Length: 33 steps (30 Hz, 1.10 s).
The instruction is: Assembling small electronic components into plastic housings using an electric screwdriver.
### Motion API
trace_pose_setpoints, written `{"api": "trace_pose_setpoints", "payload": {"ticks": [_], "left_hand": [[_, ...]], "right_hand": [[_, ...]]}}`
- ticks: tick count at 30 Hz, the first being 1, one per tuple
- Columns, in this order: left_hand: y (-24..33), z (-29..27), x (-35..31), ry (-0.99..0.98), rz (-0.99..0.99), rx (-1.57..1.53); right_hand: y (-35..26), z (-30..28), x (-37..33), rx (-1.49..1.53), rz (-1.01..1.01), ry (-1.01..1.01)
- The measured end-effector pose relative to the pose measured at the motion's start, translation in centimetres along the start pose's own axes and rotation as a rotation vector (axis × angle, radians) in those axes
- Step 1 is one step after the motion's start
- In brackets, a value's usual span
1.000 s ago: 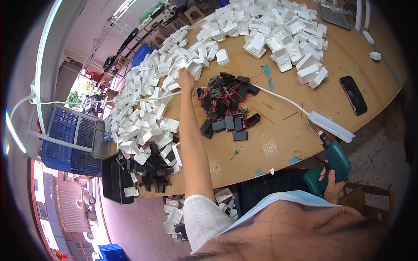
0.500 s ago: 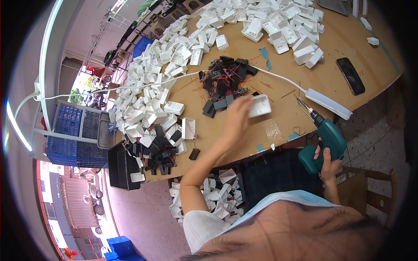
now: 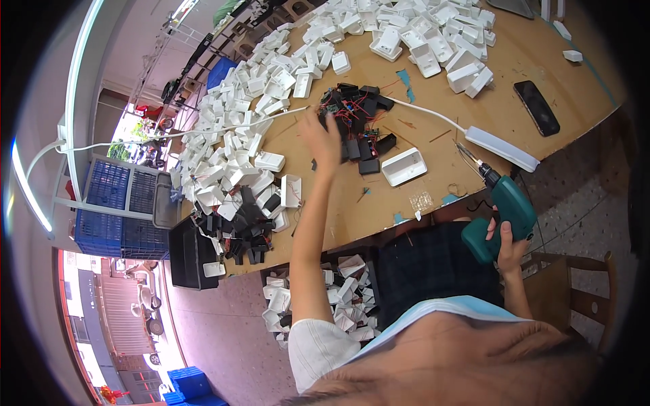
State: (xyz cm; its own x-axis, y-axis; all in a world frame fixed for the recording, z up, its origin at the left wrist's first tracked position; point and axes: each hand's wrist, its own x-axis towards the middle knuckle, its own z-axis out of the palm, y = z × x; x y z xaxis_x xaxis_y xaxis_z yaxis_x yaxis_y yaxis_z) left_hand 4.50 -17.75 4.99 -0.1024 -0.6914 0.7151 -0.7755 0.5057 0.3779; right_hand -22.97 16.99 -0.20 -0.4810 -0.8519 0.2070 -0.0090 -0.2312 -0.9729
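My left hand [image 3: 321,142] reaches over the left side of a pile of black boxes with red wires and small circuit boards [image 3: 362,111]. Its fingers are apart, and some tips are hidden among the parts. To the right of that pile lies a white rectangular plastic case [image 3: 404,167], its hollow side up, with no hand on it. At the table's near right edge, my right hand [image 3: 511,247] is wrapped round the grip of a green pistol-shaped power drill [image 3: 512,203]. The drill's thin metal tip points up and left over the tabletop.
White plastic cases [image 3: 433,40] are heaped along the far and left sides of the cardboard-covered table [image 3: 352,223]. A white power strip [image 3: 502,149], its cable crossing the table, and a black phone [image 3: 537,108] lie right. More black boxes [image 3: 247,230] sit near a black bin [image 3: 191,257].
My left hand has let go of the white case, leaving it on the table, and has moved left and away to the black-box pile. My right hand keeps the drill about where it was.
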Motion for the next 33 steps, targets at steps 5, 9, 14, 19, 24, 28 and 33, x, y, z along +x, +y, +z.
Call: {"api": "trace_pose_setpoints", "payload": {"ticks": [5, 9, 14, 19, 24, 28, 33], "left_hand": [[-8.5, 2.9, 4.7, -0.024, 0.066, 0.192], [-8.9, 2.9, 5.0, -0.075, -0.06, 0.086], [-7.1, -0.1, 5.4, 0.194, -0.248, -0.538], [-4.4, -7.0, 4.0, 0.341, -0.211, -0.686], [-2.4, -9.0, -0.8, 0.172, -0.29, -0.74], [-4.8, -8.0, -4.8, -0.066, -0.389, -0.416], [-4.0, -9.4, -3.5, 0.233, -0.38, -0.591]], "right_hand": [[0.1, 0.4, -0.1, 0.018, 0.001, -0.045], [0.2, 0.6, 0.0, 0.042, 0.015, -0.062], [0.7, -0.1, -0.1, 0.069, -0.02, -0.018], [1.0, 0.7, -0.4, 0.076, -0.025, -0.052], [0.4, 0.7, -0.8, 0.072, -0.02, -0.085], [-0.1, 1.2, -1.0, 0.072, -0.008, -0.116], [-1.0, 1.0, -1.4, 0.088, 0.004, -0.05]]}}
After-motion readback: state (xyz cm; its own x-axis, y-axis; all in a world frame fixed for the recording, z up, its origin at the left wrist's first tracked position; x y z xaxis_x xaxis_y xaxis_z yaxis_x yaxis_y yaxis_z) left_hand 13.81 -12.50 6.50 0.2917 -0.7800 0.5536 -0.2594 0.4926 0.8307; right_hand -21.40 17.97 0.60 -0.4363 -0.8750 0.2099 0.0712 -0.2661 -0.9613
